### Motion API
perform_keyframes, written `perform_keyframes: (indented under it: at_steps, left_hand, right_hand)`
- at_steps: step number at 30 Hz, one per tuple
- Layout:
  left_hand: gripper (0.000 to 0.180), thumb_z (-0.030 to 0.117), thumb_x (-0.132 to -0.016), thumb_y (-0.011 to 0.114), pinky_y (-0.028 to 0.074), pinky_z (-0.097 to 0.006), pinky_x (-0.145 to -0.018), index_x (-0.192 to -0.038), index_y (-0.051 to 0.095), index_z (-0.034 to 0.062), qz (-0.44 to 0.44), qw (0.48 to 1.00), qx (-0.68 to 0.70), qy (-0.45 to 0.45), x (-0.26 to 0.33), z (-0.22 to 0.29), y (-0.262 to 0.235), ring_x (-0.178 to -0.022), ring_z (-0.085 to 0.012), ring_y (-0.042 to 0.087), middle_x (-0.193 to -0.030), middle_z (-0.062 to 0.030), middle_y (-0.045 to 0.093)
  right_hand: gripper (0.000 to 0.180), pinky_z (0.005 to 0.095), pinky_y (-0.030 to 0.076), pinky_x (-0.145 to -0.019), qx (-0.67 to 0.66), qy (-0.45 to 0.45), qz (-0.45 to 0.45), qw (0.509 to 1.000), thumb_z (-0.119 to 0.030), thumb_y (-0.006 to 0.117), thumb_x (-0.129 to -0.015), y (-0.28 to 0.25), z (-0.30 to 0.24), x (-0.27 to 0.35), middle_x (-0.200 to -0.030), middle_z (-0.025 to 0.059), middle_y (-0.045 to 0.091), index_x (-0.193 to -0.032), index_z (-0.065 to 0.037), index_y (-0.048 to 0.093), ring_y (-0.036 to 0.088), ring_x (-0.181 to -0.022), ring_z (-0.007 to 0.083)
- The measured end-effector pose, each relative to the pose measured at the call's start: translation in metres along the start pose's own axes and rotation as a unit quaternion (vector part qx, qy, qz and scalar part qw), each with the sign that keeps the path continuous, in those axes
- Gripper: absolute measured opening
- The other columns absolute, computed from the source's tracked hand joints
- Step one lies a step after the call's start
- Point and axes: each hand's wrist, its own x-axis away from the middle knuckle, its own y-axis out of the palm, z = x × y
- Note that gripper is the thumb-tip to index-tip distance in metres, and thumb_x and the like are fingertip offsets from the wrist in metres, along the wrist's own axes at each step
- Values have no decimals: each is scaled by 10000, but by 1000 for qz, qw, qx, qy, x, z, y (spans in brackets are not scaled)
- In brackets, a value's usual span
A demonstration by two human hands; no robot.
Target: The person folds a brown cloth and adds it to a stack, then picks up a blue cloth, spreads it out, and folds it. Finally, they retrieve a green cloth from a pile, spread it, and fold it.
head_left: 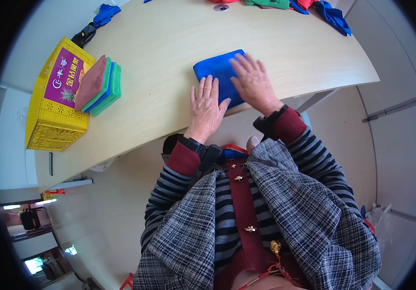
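Observation:
A folded blue cloth point(216, 66) lies flat near the front edge of the pale wooden table point(164, 63). My left hand point(206, 110) rests at its near left side, fingers stretched out, the fingertips and thumb over the cloth's edge. Over its right side is my right hand point(255, 82), palm down with the fingers spread. Part of the cloth is hidden under the hands. Neither hand grips anything.
At the left stands a yellow plastic crate point(58, 118) with a purple label. A stack of folded red, green and blue cloths point(102, 87) is beside it. Loose coloured cloths point(331, 17) lie along the far edge, near a round cable hole point(221, 8).

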Motion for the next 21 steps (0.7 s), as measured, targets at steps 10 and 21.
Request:
perform_keyframes:
  at_steps: [10, 21]
  left_hand:
    - [708, 421, -998, 534, 182, -568, -1202, -1519, 324, -11, -23, 997, -69, 4, 10, 9, 4, -1505, -343, 223, -1613, -192, 262]
    - [626, 418, -1017, 487, 206, -556, -1193, -1491, 387, 22, -52, 998, -19, -4, -16, -8, -17, -1483, -328, 278, -1577, -175, 344]
  right_hand:
    - [518, 527, 248, -1189, -22, -15, -29, 999, -324, 465, -1024, 26, 4, 13, -1552, 118, 406, -1497, -117, 420, 322, -1462, 340]
    - [514, 514, 247, -1191, 33, -10, -25, 999, -291, 483, -1020, 8, 11, -16, -1549, 123, 408, -1496, -112, 411, 315, -1465, 343]
